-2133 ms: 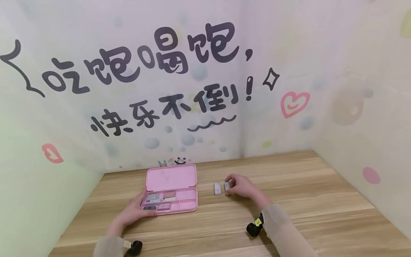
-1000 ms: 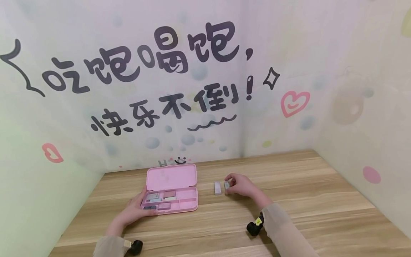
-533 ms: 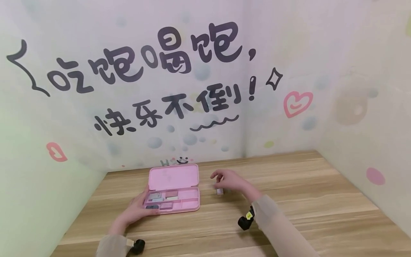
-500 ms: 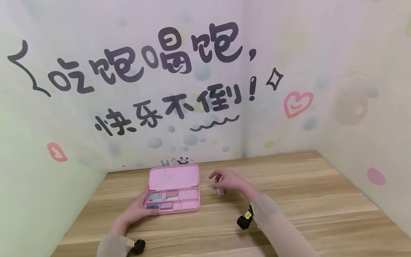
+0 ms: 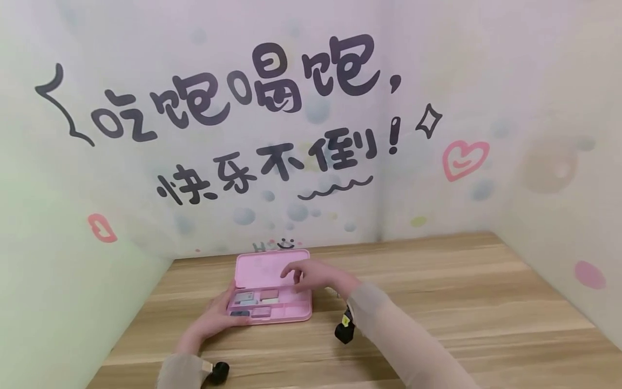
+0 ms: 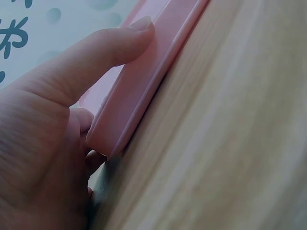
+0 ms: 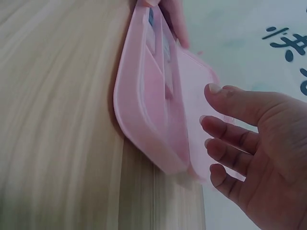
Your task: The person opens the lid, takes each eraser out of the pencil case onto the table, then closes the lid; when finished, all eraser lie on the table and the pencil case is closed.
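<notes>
The pink pencil case (image 5: pixel 293 319) lies on the table with its lid (image 5: pixel 252 270) raised against the wall. My left hand (image 5: pixel 216 316) grips its left end; in the left wrist view the thumb lies on the front wall and fingers bend round the corner. Small eraser-like blocks, a grey one (image 5: pixel 244 296), a pink-and-white one (image 5: pixel 269 295) and a pink one (image 5: pixel 261 312) among several, sit in its left compartments. Over the right compartments hovers my right hand (image 5: pixel 313 274), fingers loosely bent and apart; the right wrist view (image 7: pixel 268 139) shows nothing between them.
A pale block (image 5: pixel 333 292) on the table is mostly hidden behind my right wrist. The wooden table (image 5: pixel 437 302) meets printed walls at the back and sides. A black wrist camera (image 5: pixel 344 330) hangs beneath the right wrist.
The right hand has left the block it held on the table and moved left over the pencil case. The left hand keeps its grip. The head view has shifted slightly left.
</notes>
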The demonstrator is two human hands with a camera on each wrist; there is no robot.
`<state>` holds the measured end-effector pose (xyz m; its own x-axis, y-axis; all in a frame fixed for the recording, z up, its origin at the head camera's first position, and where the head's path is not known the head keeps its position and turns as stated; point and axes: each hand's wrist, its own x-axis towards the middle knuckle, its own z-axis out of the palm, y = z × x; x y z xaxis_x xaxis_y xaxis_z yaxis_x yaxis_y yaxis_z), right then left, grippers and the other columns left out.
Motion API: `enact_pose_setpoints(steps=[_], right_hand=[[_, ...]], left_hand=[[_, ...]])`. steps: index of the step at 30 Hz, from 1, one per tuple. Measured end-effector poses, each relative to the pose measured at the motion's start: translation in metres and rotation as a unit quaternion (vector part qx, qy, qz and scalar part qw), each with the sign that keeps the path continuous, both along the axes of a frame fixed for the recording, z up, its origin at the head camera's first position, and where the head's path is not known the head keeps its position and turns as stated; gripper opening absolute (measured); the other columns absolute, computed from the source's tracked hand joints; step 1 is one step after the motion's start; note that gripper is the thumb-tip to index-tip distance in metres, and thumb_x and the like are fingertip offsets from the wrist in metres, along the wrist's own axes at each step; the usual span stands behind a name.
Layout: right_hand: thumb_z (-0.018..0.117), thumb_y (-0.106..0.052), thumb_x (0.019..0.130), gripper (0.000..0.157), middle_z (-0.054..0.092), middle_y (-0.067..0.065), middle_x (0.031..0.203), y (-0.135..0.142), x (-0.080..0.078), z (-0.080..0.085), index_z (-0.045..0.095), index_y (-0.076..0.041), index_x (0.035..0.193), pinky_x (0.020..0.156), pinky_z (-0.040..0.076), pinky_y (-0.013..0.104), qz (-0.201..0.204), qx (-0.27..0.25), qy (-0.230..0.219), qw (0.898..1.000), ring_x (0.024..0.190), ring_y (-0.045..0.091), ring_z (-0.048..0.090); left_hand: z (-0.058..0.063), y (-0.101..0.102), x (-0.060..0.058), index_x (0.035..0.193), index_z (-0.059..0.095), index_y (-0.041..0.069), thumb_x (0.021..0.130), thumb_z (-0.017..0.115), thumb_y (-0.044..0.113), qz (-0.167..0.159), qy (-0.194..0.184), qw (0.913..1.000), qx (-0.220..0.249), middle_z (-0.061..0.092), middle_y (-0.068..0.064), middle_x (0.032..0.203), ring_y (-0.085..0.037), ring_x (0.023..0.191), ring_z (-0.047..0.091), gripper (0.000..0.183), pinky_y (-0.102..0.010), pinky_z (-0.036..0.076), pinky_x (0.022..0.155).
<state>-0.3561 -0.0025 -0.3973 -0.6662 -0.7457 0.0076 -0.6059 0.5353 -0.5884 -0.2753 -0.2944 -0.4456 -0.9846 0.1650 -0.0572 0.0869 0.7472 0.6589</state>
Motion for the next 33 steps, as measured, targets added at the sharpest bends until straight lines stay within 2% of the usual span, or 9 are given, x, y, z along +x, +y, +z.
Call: enact_pose_setpoints(steps=[4,9,13,20,27,33], right_hand=[[0.068,-0.003,0.087,0.038,0.062,-0.004,0.089,-0.017,0.002,0.0,0.064,-0.018,0.123,0.07,0.048,0.022,0.016,0.03,0.008,0.999,0.08,0.009,0.056],[0.062,0.007,0.085,0.044,0.06,-0.006,0.081,-0.03,0.003,-0.005,0.065,-0.019,0.121,0.059,0.049,0.021,0.02,0.05,0.006,0.999,0.069,0.008,0.056],[0.061,0.007,0.085,0.046,0.06,-0.007,0.08,-0.038,0.003,-0.011,0.066,-0.022,0.12,0.056,0.048,0.02,0.014,0.065,0.009,0.998,0.065,0.006,0.056],[0.068,0.001,0.085,0.043,0.064,-0.006,0.088,-0.05,0.004,-0.009,0.068,-0.024,0.12,0.064,0.048,0.019,0.026,0.086,0.033,0.995,0.075,0.006,0.055],[0.066,0.008,0.082,0.053,0.063,-0.007,0.091,-0.056,0.002,-0.009,0.069,-0.03,0.119,0.066,0.047,0.02,0.029,0.101,0.03,0.994,0.077,0.008,0.055],[0.062,0.011,0.081,0.061,0.065,-0.015,0.103,-0.062,0.002,-0.016,0.069,-0.034,0.122,0.07,0.042,0.019,0.056,0.123,0.079,0.988,0.079,0.006,0.051]], left_hand=[[-0.001,0.0,0.001,0.155,0.009,0.004,0.071,0.082,0.046,0.004,0.001,1.0,-0.001,0.018,-0.03,0.155,-0.053,0.137,0.015,0.119,-0.067,0.013,0.108],[-0.004,-0.001,-0.002,0.156,0.009,0.006,0.071,0.082,0.047,0.009,0.001,1.0,-0.003,0.018,-0.028,0.155,-0.051,0.137,0.016,0.119,-0.067,0.015,0.108],[-0.006,-0.001,-0.003,0.156,0.009,0.009,0.071,0.081,0.049,0.007,0.0,1.0,-0.005,0.017,-0.027,0.156,-0.05,0.138,0.014,0.119,-0.067,0.014,0.108],[-0.005,-0.004,-0.005,0.156,0.008,0.009,0.071,0.081,0.049,0.006,0.003,1.0,-0.005,0.017,-0.027,0.156,-0.05,0.139,0.014,0.119,-0.067,0.014,0.108],[-0.004,-0.004,-0.006,0.156,0.007,0.009,0.071,0.081,0.05,0.006,0.001,1.0,0.002,0.016,-0.025,0.157,-0.048,0.139,0.012,0.12,-0.067,0.011,0.108],[-0.005,-0.004,-0.004,0.156,0.008,0.008,0.071,0.082,0.047,0.006,0.003,0.9999,0.008,0.017,-0.026,0.157,-0.049,0.139,0.012,0.12,-0.067,0.013,0.108]])
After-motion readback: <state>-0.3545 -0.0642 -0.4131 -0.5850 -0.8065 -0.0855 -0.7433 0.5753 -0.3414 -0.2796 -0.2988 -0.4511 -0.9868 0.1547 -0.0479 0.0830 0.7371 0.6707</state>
